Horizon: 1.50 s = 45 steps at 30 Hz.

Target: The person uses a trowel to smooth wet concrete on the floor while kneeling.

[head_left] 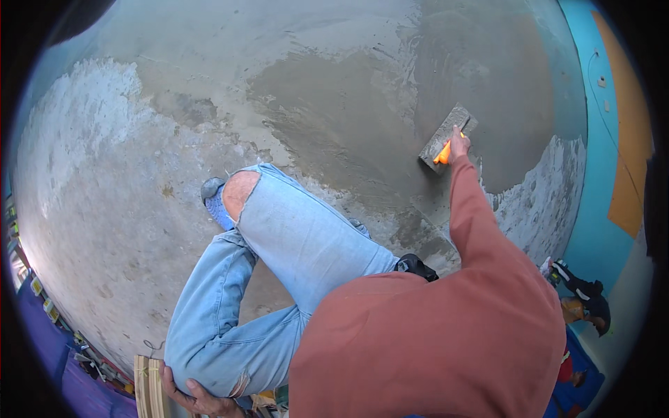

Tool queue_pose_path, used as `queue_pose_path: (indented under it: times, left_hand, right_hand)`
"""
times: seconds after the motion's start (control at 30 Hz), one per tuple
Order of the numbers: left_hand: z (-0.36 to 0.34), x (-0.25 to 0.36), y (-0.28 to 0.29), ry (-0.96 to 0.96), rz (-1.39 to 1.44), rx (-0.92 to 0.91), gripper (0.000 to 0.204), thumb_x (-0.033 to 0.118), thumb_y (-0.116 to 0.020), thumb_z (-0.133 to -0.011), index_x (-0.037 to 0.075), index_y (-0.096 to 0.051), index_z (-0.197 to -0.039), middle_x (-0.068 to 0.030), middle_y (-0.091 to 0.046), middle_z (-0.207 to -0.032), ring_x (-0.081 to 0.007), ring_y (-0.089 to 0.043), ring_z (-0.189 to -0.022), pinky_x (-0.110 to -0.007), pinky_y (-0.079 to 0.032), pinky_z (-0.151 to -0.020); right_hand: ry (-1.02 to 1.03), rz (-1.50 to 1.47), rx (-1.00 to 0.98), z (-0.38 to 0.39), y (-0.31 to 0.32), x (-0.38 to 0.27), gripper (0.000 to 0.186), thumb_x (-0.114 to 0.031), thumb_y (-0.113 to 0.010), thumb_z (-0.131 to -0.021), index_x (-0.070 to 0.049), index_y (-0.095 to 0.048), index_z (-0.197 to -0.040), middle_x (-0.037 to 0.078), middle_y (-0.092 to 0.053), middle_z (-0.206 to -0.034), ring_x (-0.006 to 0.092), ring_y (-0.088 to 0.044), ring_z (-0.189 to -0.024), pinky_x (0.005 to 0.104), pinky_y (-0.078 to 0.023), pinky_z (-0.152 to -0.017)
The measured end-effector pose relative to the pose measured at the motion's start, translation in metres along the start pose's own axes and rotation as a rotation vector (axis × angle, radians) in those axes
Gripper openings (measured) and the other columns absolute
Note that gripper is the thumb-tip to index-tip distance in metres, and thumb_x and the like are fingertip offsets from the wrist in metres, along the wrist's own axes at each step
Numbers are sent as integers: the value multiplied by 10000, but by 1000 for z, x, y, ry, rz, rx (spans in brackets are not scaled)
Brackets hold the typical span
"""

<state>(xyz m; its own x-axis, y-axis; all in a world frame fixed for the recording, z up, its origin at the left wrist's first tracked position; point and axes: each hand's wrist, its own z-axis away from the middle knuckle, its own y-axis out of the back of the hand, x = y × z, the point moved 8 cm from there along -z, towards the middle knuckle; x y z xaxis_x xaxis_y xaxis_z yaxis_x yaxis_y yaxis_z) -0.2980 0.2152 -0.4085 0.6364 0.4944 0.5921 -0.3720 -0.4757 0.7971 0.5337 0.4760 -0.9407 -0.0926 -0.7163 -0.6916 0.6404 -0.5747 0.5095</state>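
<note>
My right hand (456,143) grips the orange handle (442,157) of a rectangular metal trowel (436,136), which lies on smooth wet grey cement (481,90). My left hand (202,397) is at the lower edge, its fingers curved round my bent denim-clad knee (191,355) and partly hidden by it. My torn light-blue jeans and a blue shoe (216,205) are over the rough, pale floor (104,230) left of the wet cement.
A turquoise and orange wall (620,125), with a hanging cable, edges the right. Dark assorted items (585,299) lie at its foot. Wooden boards (148,386) are at the lower left, beside a purple surface (52,348) and small clutter along the left edge.
</note>
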Motion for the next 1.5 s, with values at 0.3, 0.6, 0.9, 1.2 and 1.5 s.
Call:
queue_pose_path:
  times: [0.3, 0.6, 0.9, 1.2, 1.5]
  left_hand:
    - [2, 42, 3, -287, -182, 34, 573, 411, -606, -1087, -81, -629, -1380, -244, -686, -1352, -390, -632, -1263, -494, -466, -1108]
    - [7, 39, 2, -248, -169, 35, 582, 436, -617, -1083, -69, -650, -1371, -236, -688, -1350, -382, -627, -1271, -476, -459, -1121]
    - [-3, 33, -4, -289, -58, 6, 622, 506, -615, -1076, -38, -654, -1373, -229, -668, -1374, -378, -620, -1246, -522, -459, -1102]
    - [-7, 40, -35, 138, 247, -113, 588, 393, -589, -1042, -19, -568, -1461, -231, -556, -1496, -394, -517, -1383, -507, -366, -1198]
    - [-20, 42, -23, -226, -16, -72, 534, 352, -574, -1091, -54, -594, -1438, -208, -617, -1464, -349, -547, -1384, -483, -355, -1218]
  right_hand:
    - [210, -208, -803, 266, -273, -60, 343, -422, -749, -1013, -127, -575, -1030, -5, -579, -753, 126, -604, -581, 305, -528, -505]
    - [235, -133, -742, 316, -458, -98, 539, -425, -733, -982, -2, -513, -1235, 111, -660, -858, 205, -684, -644, 384, -583, -562]
    - [259, -93, -187, 159, -251, -32, 472, -432, -714, -992, -37, -508, -1149, 113, -672, -799, 250, -711, -599, 422, -568, -547]
    - [85, -381, 20, 138, 2, 105, 343, -341, -733, -1031, -102, -529, -1169, 13, -570, -813, 117, -583, -608, 319, -532, -504]
    - [-27, -3, -150, 181, 155, 143, 607, -427, -713, -1015, -90, -503, -1474, 134, -677, -1015, 262, -700, -755, 399, -586, -622]
